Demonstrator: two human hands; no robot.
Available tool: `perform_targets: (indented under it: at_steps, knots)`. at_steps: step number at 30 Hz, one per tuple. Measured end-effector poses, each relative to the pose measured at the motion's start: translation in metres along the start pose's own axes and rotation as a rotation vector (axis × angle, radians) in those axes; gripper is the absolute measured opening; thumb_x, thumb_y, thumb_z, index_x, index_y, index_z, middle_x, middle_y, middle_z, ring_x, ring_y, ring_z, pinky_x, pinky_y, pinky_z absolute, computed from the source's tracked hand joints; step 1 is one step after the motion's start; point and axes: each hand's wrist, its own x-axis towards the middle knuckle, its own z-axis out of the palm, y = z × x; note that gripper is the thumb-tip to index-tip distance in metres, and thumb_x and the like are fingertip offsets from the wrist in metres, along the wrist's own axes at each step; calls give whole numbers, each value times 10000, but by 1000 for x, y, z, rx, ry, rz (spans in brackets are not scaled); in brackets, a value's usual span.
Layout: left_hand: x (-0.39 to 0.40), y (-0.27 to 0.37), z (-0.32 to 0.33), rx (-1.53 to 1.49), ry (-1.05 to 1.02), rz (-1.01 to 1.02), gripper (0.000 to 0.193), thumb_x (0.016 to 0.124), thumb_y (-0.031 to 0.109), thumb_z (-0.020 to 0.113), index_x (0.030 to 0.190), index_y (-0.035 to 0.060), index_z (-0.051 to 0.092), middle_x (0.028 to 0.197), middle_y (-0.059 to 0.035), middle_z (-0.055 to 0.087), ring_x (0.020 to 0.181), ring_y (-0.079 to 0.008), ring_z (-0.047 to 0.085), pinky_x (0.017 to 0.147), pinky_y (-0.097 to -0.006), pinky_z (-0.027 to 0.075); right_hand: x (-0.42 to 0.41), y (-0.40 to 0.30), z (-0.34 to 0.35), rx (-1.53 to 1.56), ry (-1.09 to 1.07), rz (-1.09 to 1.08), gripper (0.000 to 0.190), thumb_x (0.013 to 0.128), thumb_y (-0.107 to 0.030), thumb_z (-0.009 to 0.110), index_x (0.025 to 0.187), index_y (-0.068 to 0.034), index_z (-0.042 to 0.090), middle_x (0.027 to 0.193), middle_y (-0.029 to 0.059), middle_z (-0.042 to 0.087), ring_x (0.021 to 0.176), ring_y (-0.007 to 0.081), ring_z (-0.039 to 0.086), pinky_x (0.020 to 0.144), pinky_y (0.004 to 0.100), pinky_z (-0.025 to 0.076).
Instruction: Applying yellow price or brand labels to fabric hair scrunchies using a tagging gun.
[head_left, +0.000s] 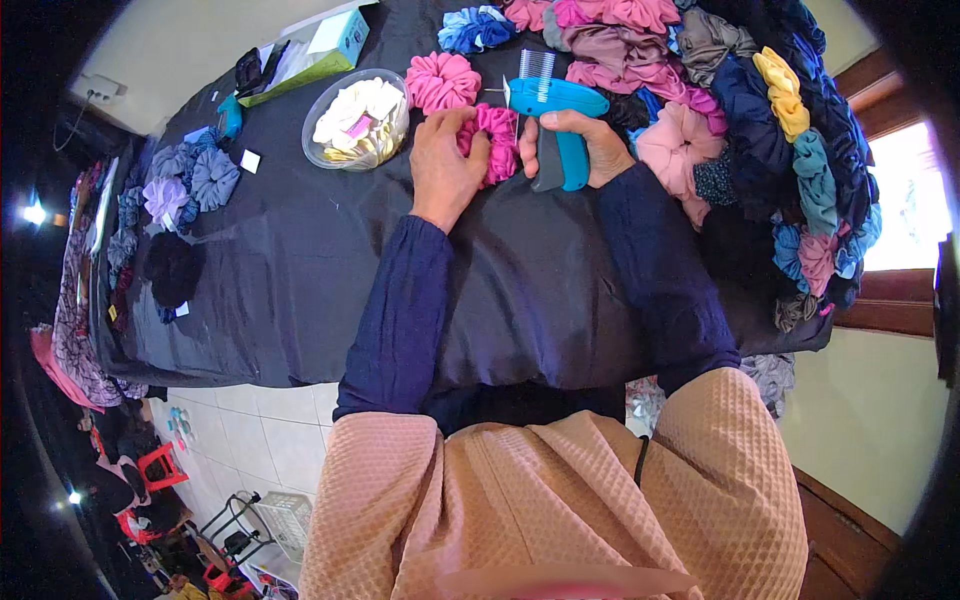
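My left hand (445, 169) grips a magenta fabric scrunchie (501, 144) against the dark cloth, fingers over its left side. My right hand (600, 142) is wrapped around the grey and teal handle of a tagging gun (562, 96). The gun lies sideways with its needle end pointing left, just above the scrunchie. A comb of clear plastic fasteners (538, 66) sticks out of its top. Beyond my left fingers sits a lighter pink scrunchie (442, 81). A clear round plastic tub (311, 146) of white and cream tags stands to the left of that hand.
A heap of scrunchies, among them a peach one (679, 142) and a yellow one (782, 94), crowds the right side. Grey and lilac scrunchies (214, 180) lie left, near another teal tool (230, 115). An open box (334, 64) stands at the back left. The black-covered table (277, 300) ends before my body.
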Motion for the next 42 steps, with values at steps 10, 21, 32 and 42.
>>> perform_targets:
  at_steps: [10,21,32,42]
  knots:
    - [-1,9,-6,-274,209,-185,241,777,144,730,982,27,684,881,-106,673,807,-217,648,744,-320,499,1,3,-2,-8,25,17,286,828,-251,635,923,18,614,802,145,654,661,239,667,641,346,555]
    - [0,31,-21,-268,399,4,279,764,96,763,1016,15,671,975,-80,693,906,-159,641,832,-298,493,3,3,3,-118,25,24,279,845,-258,632,947,1,620,790,118,656,664,197,660,636,315,539]
    - [2,30,-24,-177,465,95,279,742,84,771,990,13,664,935,-89,677,862,-177,647,800,-303,501,3,5,5,-179,48,-50,287,838,-243,654,994,-5,613,810,124,659,683,197,665,643,323,541]
    - [2,30,-20,-143,456,157,265,707,51,759,949,23,656,919,-98,662,869,-248,647,788,-344,505,3,6,9,-261,53,-109,265,830,-233,659,959,-3,631,794,113,661,678,192,662,652,316,528]
